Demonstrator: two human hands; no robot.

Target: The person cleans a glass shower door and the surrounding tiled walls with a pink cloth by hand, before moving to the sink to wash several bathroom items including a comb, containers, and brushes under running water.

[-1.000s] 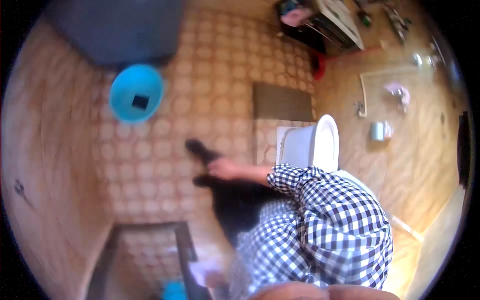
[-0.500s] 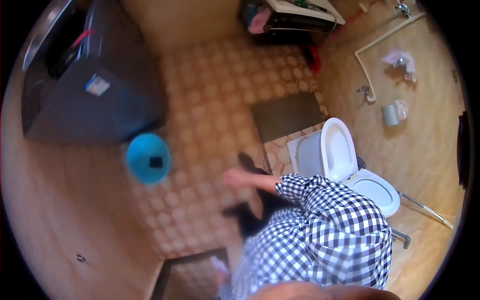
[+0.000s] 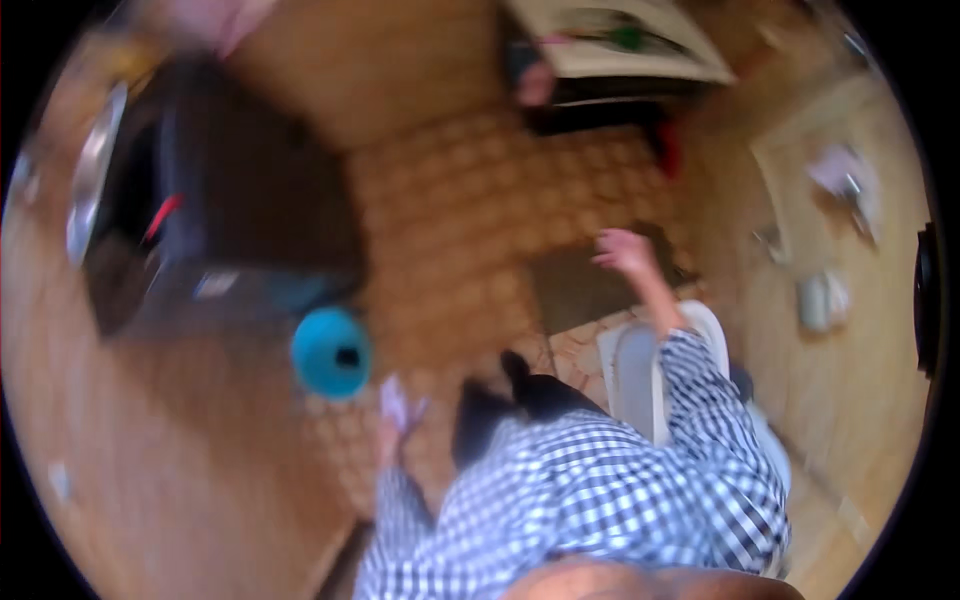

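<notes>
My left hand (image 3: 386,428) hangs low near a blue plastic bucket (image 3: 318,378). In it is a crumpled pale lilac piece of cloth or tissue (image 3: 394,402), blurred by motion. A small dark shape shows inside the bucket. My right arm reaches forward over the white toilet (image 3: 712,325). My right hand (image 3: 624,250) is in the air above a dark floor mat (image 3: 580,285), its fingers loosely apart and nothing seen in them. My sleeve hides part of the toilet bowl and seat.
A large dark appliance (image 3: 255,170) stands at the left behind the bucket. At the back is a pale-topped cabinet (image 3: 640,50) with a green item on it. Along the right wall are a roll (image 3: 820,302) and a pinkish cloth (image 3: 843,175). The floor (image 3: 440,220) is tiled.
My right hand has swung from low over the tiles forward and right, above the mat. My left hand has come forward with the pale piece towards the bucket. The view has shifted.
</notes>
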